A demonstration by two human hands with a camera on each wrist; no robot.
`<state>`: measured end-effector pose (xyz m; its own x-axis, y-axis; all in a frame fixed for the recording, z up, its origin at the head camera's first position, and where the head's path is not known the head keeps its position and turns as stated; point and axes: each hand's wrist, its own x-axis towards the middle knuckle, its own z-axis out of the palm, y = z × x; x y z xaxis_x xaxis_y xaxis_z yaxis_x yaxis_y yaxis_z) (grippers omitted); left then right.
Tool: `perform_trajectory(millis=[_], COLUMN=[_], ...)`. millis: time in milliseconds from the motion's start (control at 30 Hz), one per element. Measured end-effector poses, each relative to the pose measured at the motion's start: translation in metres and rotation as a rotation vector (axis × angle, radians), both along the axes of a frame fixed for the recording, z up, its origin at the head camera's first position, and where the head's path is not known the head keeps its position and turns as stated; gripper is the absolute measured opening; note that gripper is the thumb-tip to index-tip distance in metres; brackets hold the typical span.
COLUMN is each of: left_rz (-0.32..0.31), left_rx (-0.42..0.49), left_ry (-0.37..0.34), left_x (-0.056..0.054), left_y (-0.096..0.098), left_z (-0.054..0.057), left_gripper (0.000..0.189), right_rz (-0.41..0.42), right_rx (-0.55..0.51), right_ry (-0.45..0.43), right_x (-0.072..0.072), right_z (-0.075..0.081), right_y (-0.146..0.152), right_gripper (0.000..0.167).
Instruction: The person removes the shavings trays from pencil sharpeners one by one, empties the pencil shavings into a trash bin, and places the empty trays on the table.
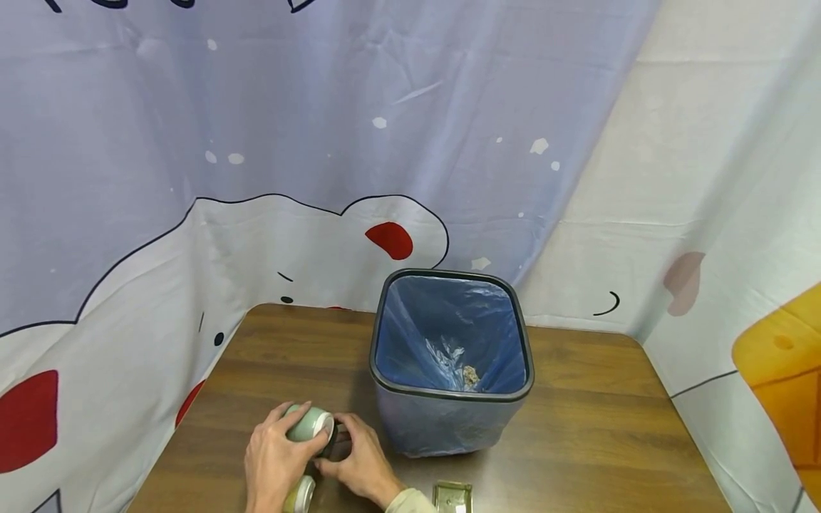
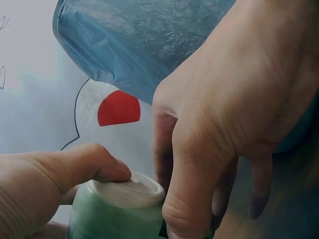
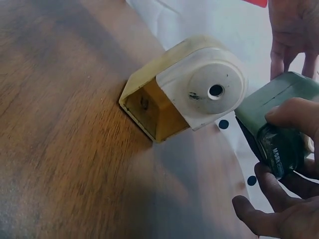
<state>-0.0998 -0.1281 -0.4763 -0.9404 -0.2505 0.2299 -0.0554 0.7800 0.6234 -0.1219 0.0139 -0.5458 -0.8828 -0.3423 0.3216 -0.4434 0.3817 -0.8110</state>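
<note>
My left hand (image 1: 274,452) grips a green pencil sharpener (image 1: 306,422) with a pale round face, its thumb on that face in the left wrist view. My right hand (image 1: 364,462) pinches the dark see-through shavings drawer (image 3: 280,153) at the sharpener's lower end. In the right wrist view the drawer sits at the green body's opening, with white lettering on it. A yellow pencil sharpener (image 3: 172,84) with a white front stands on the table beside the hands, its drawer slot hollow. A small olive see-through drawer (image 1: 452,496) lies at the front edge of the head view.
A bin (image 1: 449,420) lined with a blue bag stands on the wooden table (image 1: 596,420), right of the hands. Some pale brown shavings (image 1: 470,375) lie inside it. A printed curtain (image 1: 308,107) hangs behind and along the sides of the table.
</note>
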Motion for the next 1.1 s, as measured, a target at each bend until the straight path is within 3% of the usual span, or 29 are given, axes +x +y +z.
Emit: perform_trajectory(millis=[267, 367, 500, 667, 933, 1100], left_rz=[-0.002, 0.026, 0.052, 0.034, 0.035, 0.036], left_rx=[0.025, 0.023, 0.035, 0.034, 0.023, 0.026], left_ry=[-0.025, -0.039, -0.082, -0.116, -0.119, -0.148], left_x=[-0.002, -0.002, -0.001, -0.001, -0.001, -0.002], left_y=[0.0, -0.003, -0.009, -0.011, -0.011, -0.011], left_z=[0.0, 0.0, 0.001, 0.001, -0.001, -0.003], left_gripper=[0.049, 0.049, 0.051, 0.054, 0.053, 0.054], right_rz=[0.012, 0.002, 0.027, 0.062, 0.045, 0.061], right_rx=[-0.017, -0.028, -0.086, -0.138, -0.089, -0.119], right_ry=[-0.065, -0.076, -0.115, -0.153, -0.102, -0.144], right_x=[-0.001, 0.0, 0.002, 0.004, 0.004, 0.004], right_z=[0.0, -0.001, -0.003, -0.004, -0.007, -0.009], right_y=[0.005, 0.007, 0.01, 0.013, 0.016, 0.018], right_gripper=[0.056, 0.057, 0.057, 0.057, 0.057, 0.057])
